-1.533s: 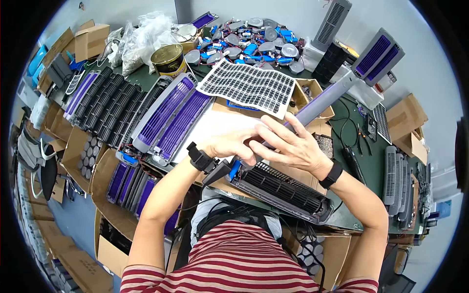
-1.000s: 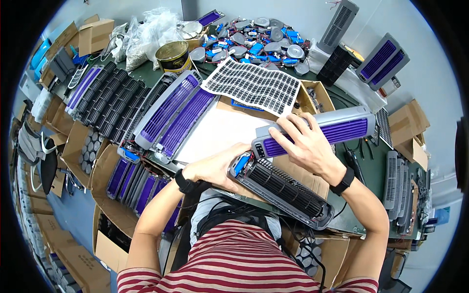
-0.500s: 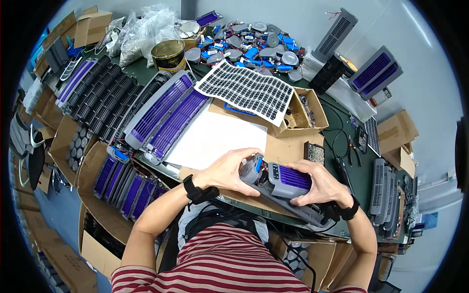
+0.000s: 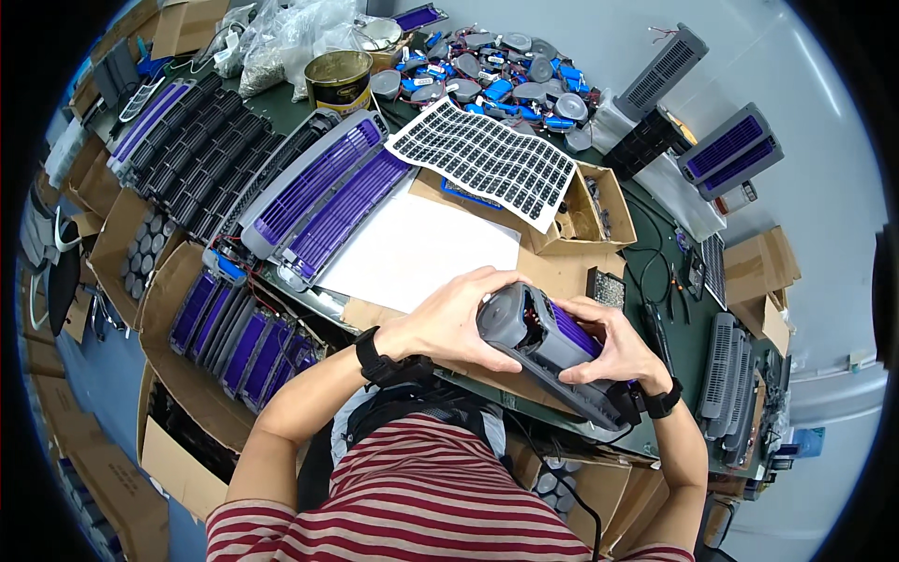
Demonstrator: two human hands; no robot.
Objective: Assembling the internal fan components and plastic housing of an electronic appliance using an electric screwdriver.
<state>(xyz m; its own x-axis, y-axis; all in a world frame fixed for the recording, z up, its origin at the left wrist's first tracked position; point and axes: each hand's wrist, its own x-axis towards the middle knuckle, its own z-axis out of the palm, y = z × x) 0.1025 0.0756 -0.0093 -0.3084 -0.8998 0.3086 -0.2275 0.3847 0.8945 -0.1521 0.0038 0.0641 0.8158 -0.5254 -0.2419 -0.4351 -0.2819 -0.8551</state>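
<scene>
- In the head view, the left hand [image 4: 459, 317] comes in from the lower left, its forearm slanting up and inward, the wrist nearly level with the knuckles.
- Its thumb and fingers are spread in a wide curve, clasping the rounded end of the grey fan [image 4: 503, 320] between them: fingers over the far side, thumb along the near side.
- The right hand [image 4: 618, 348] reaches in from the lower right, forearm steep, wrist bent so that the fingers point back toward the left hand.
- Its fingers lie over the far edge of the purple-slatted cover [image 4: 573, 332] while the thumb presses the near side, so the fan is pinched between them.
- The fan sits between both sets of fingers, tilted, running from the left fingers down toward the right wrist; wires show in a gap at its end, just right of the left fingers.
- A black wristband [image 4: 375, 358] circles the left wrist, behind the fingers.
- Beyond the left fingers lies a white sheet [image 4: 421, 248].
- Just past the right fingertips is a small tray [image 4: 606, 288]; pliers [image 4: 680, 292] lie farther right.
</scene>
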